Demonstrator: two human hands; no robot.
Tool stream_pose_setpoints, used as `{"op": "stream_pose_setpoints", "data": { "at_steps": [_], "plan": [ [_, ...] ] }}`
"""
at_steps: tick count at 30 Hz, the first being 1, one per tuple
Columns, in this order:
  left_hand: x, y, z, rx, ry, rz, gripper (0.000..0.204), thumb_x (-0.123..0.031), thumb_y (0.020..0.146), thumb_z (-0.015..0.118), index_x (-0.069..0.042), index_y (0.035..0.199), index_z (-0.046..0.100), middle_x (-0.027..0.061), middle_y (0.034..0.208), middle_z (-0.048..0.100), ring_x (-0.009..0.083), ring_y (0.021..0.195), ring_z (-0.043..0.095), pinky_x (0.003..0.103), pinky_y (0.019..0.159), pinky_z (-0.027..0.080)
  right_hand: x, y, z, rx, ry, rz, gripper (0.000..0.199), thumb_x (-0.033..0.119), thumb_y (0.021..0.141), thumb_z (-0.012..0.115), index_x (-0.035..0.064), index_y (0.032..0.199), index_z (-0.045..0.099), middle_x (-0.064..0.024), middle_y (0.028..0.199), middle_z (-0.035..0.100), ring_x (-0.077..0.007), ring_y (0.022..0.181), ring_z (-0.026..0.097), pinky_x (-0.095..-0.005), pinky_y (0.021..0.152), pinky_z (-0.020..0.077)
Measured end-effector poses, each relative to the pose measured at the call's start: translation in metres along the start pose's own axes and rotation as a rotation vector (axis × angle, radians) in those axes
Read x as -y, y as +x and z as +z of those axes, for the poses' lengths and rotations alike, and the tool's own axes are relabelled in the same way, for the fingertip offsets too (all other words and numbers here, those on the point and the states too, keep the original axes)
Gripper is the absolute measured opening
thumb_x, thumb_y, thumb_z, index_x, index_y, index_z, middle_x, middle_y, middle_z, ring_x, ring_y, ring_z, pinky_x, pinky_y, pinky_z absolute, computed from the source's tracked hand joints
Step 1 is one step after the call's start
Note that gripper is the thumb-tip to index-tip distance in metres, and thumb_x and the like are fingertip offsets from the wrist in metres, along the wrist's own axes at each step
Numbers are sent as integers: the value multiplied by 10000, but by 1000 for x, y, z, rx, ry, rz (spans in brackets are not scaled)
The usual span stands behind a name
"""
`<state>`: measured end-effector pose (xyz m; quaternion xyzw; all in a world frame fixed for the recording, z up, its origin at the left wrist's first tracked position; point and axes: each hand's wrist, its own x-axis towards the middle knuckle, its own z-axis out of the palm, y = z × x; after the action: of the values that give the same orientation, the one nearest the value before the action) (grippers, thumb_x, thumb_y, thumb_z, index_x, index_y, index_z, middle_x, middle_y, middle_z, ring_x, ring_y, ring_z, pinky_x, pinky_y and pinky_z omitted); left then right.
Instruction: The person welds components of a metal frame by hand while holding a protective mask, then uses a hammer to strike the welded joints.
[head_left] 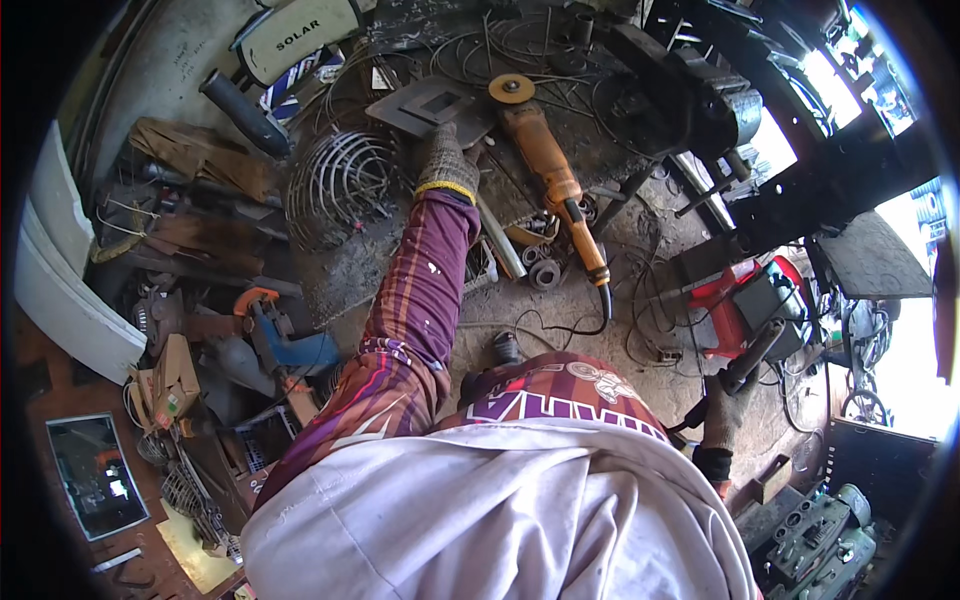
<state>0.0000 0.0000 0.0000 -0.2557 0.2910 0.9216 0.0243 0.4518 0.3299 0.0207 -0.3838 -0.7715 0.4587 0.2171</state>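
L hand [447,160], gloved, rests flat on grey metal plate [432,105] at table's far edge; orange grinder [553,180] lies just right, lengthwise. R hand [722,415], well apart, grips black handle [752,357].

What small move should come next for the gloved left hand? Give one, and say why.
Probably press the left hand flat to steady the grey metal plate. It already rests at the plate's edge, the right hand grips a dark handled tool off to the side, and the orange angle grinder lies unheld alongside.

left arm stretched forward, gloved left hand [446,160] palm down; gloved right hand [722,415] low, fist closed.
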Motion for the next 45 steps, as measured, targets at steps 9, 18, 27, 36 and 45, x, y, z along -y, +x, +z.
{"op": "stream_pose_setpoints", "data": {
  "at_steps": [9, 18, 27, 36, 45],
  "plan": [
    [-26, -45, -53, 350, 584, 407, 249, -123, 936, 516, -24, 1164, 533, 101, 1080, 522, 194, 962, 533, 356, 862, 512, -53, 8, -17, -140, 168, 25, 720, 6, 692, 668, 50, 1331, 339, -103, 1197, 503, -220, 1058, 552, -353, 873, 484],
    [70, -176, 22, 308, 666, 754, 275, -61, 903, 565, 29, 1157, 506, 197, 1120, 576, 315, 1079, 580, 418, 909, 532, -135, 45, -124, -68, 393, 201, 642, 45, 738, 658, 29, 1313, 374, -92, 1175, 524, -177, 985, 555, -318, 848, 480],
    [92, -183, 119, 493, 969, 929, 363, -214, 825, 714, -32, 1115, 593, 41, 910, 628, 181, 878, 609, 323, 865, 494, -186, 93, -117, -89, 450, 287, 740, -26, 644, 635, 74, 1311, 331, -42, 980, 501, -136, 760, 527, -281, 650, 476],
    [89, -126, 159, 262, 1880, 935, 477, -315, 837, 639, -35, 1212, 547, 167, 1196, 607, 322, 1094, 600, 410, 925, 476, -111, 122, -77, 58, 434, 138, 804, 27, 570, 691, 56, 1308, 371, -35, 982, 486, -151, 792, 530, -296, 688, 477],
    [63, -126, 174, -44, 2398, 235, 498, -413, 859, 612, -69, 1217, 585, 179, 1277, 558, 353, 1153, 569, 442, 966, 467, -111, 168, -27, 22, 260, 328, 965, -5, 568, 630, 58, 1452, 249, -21, 987, 454, -142, 820, 491, -283, 731, 459]
  ]
}}
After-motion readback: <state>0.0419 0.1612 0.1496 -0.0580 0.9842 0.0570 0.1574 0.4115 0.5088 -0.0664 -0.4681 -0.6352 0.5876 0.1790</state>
